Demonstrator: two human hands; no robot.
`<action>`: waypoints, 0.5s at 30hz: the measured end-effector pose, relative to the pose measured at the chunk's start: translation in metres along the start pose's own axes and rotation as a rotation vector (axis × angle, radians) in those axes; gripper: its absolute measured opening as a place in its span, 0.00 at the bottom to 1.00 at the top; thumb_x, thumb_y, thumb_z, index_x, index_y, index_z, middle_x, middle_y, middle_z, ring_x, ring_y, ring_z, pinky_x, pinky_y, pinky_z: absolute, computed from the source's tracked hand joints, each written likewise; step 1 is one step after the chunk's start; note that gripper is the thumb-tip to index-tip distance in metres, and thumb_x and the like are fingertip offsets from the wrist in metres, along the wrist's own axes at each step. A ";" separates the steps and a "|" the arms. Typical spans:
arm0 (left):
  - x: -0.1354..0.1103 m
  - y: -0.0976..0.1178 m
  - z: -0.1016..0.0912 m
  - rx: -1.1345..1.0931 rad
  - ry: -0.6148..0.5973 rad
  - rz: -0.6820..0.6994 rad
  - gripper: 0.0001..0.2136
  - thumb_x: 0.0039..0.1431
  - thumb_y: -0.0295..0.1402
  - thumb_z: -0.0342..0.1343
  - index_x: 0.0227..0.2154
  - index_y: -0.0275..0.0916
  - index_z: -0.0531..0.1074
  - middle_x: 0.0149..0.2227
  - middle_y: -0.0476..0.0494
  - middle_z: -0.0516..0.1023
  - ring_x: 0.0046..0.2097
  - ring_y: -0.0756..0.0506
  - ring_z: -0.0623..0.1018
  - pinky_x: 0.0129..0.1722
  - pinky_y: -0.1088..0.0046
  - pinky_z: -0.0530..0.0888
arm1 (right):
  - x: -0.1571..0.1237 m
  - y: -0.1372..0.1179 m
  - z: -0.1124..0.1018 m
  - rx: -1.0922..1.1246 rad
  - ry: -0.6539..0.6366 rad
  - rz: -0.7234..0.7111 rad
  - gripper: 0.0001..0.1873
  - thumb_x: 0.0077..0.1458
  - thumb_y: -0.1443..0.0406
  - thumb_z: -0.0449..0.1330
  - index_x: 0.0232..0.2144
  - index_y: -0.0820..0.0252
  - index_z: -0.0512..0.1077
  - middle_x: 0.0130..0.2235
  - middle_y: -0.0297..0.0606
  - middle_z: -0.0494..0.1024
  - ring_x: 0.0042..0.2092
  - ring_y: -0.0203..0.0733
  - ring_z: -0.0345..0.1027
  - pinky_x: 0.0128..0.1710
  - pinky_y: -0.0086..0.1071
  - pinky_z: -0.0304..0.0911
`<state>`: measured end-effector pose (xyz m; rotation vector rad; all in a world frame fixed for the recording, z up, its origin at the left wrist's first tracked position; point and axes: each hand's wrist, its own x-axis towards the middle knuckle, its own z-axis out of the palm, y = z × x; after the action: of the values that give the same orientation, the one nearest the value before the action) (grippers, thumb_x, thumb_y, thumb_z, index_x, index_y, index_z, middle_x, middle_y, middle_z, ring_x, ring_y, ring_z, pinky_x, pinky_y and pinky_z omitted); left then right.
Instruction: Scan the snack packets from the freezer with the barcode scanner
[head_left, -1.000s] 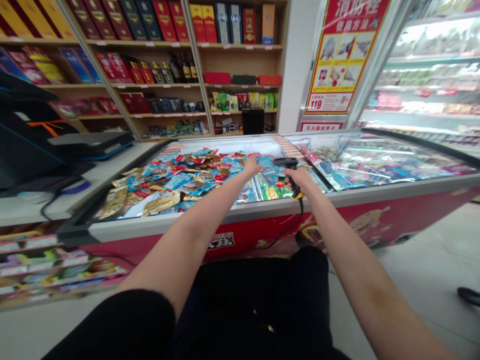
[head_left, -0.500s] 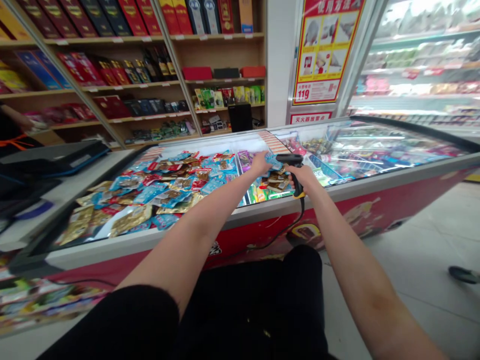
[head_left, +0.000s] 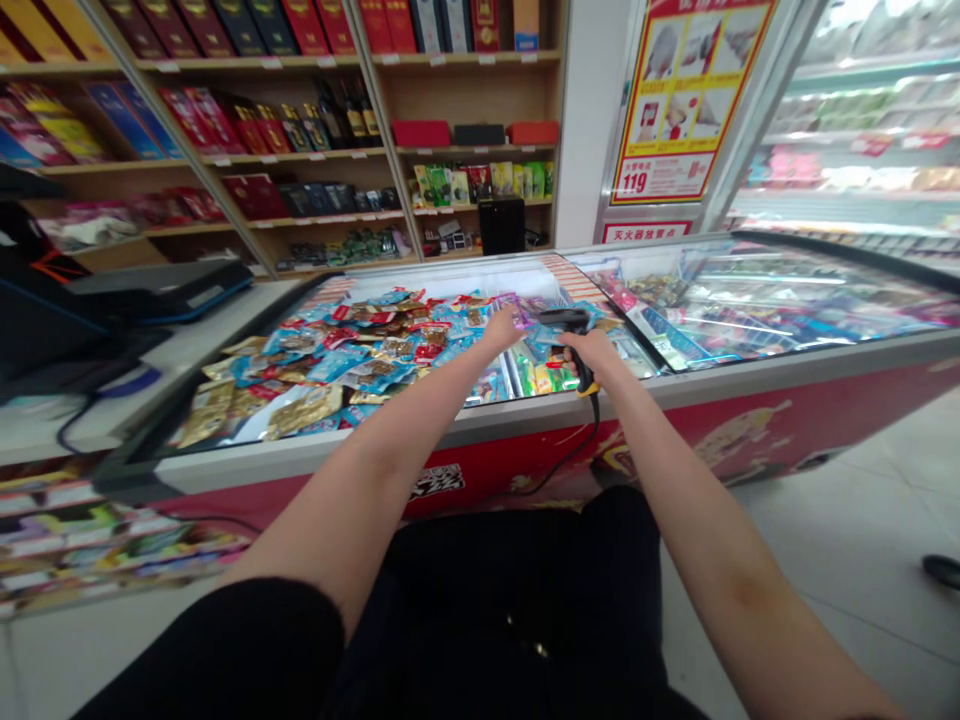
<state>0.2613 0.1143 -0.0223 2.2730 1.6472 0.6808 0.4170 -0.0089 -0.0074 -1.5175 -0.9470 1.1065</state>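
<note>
Left hand [head_left: 501, 332] looks pinched, fingers together on a small purple packet [head_left: 526, 318], just left of the barcode scanner [head_left: 564, 320] that the right hand [head_left: 583, 352] wraps tight, mid-frame.

Purple foil packet [head_left: 526, 319] half hidden by left hand [head_left: 501, 332]; grip of black-and-yellow barcode scanner [head_left: 562, 320] covered by right hand [head_left: 589, 352]; print on blue-and-gold snack sachets [head_left: 360, 365] too small to read.

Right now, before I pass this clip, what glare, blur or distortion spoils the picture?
In the head view, the wide lens bows the wooden shelving toward the edges; in that view, glare whitens the freezer's glass lid; also there, the chilled display case looks washed out and soft, while the barcode scanner stays readable.
</note>
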 end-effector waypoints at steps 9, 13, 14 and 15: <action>-0.034 -0.057 -0.053 0.287 -0.090 -0.087 0.28 0.59 0.35 0.66 0.63 0.36 0.72 0.64 0.29 0.75 0.65 0.34 0.75 0.63 0.64 0.72 | -0.021 -0.011 0.063 -0.125 -0.117 0.011 0.14 0.62 0.69 0.64 0.26 0.59 0.66 0.16 0.29 0.65 0.17 0.33 0.56 0.15 0.26 0.55; -0.056 -0.067 -0.071 0.439 -0.108 -0.131 0.34 0.57 0.42 0.68 0.64 0.32 0.70 0.66 0.23 0.71 0.67 0.30 0.72 0.65 0.59 0.70 | -0.029 -0.011 0.088 -0.173 -0.155 0.004 0.14 0.61 0.68 0.65 0.26 0.59 0.66 0.17 0.30 0.66 0.17 0.34 0.58 0.15 0.27 0.56; -0.061 -0.068 -0.074 0.458 -0.116 -0.134 0.35 0.56 0.44 0.69 0.63 0.32 0.71 0.66 0.22 0.71 0.68 0.30 0.71 0.65 0.58 0.70 | -0.031 -0.011 0.093 -0.188 -0.163 0.005 0.14 0.61 0.68 0.66 0.26 0.59 0.66 0.17 0.30 0.66 0.18 0.34 0.58 0.15 0.27 0.56; -0.065 -0.068 -0.076 0.470 -0.129 -0.138 0.35 0.55 0.46 0.69 0.63 0.32 0.71 0.66 0.22 0.72 0.68 0.29 0.70 0.65 0.58 0.70 | -0.034 -0.012 0.098 -0.203 -0.167 0.006 0.14 0.60 0.68 0.66 0.26 0.59 0.67 0.17 0.30 0.66 0.18 0.34 0.58 0.15 0.27 0.56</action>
<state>0.1504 0.0705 -0.0024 2.4031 2.0429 0.1153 0.3130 -0.0122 0.0015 -1.6092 -1.2001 1.1843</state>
